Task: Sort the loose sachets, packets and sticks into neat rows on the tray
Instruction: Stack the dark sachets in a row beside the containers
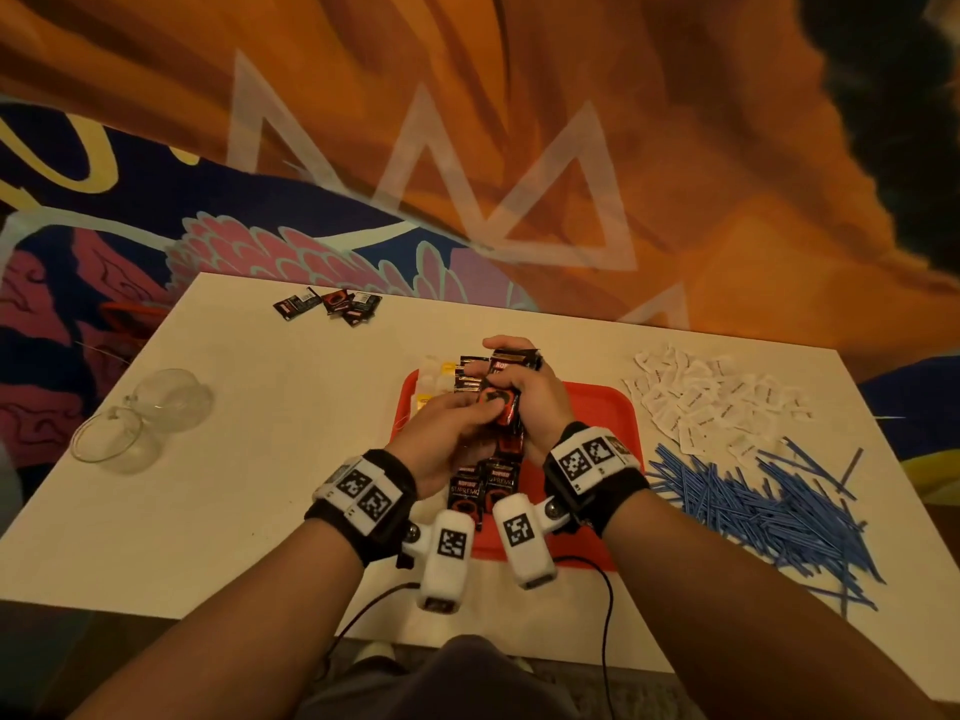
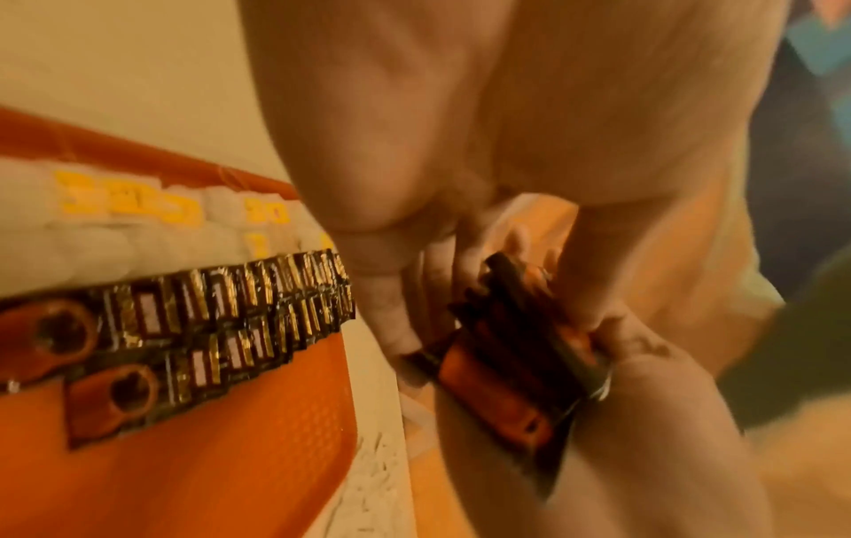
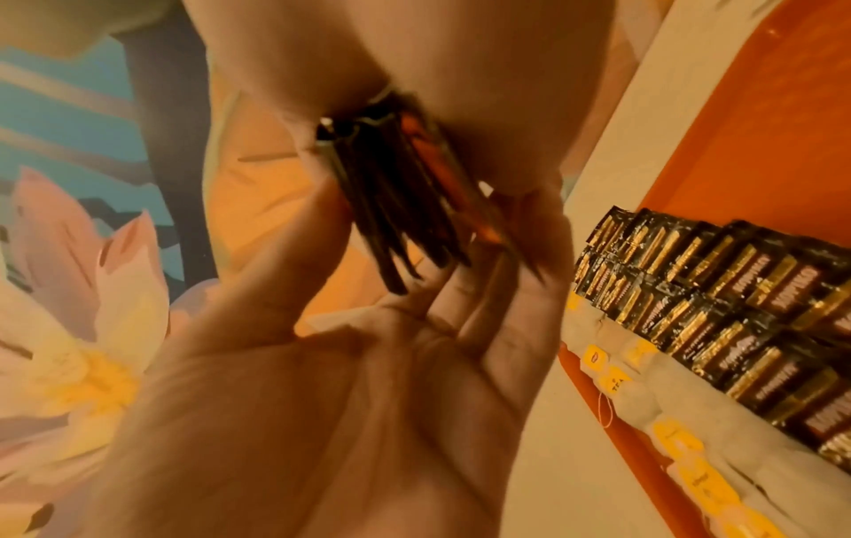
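Note:
Both hands are above the red tray (image 1: 597, 407) and hold one stack of black-and-orange coffee sachets (image 1: 503, 402). My right hand (image 1: 530, 387) wraps the stack from the far side. My left hand (image 1: 457, 420) pinches its near end, thumb on the front sachet. The left wrist view shows the stack (image 2: 515, 364) edge-on between the two hands, and so does the right wrist view, where the stack (image 3: 405, 204) fans slightly. Rows of black sachets (image 1: 483, 488) and white tea bags with yellow tags (image 1: 434, 381) lie on the tray.
Several loose black sachets (image 1: 332, 304) lie at the table's far left. A heap of white sachets (image 1: 711, 397) and a pile of blue sticks (image 1: 769, 506) fill the right side. Two clear glass bowls (image 1: 140, 418) stand at the left edge.

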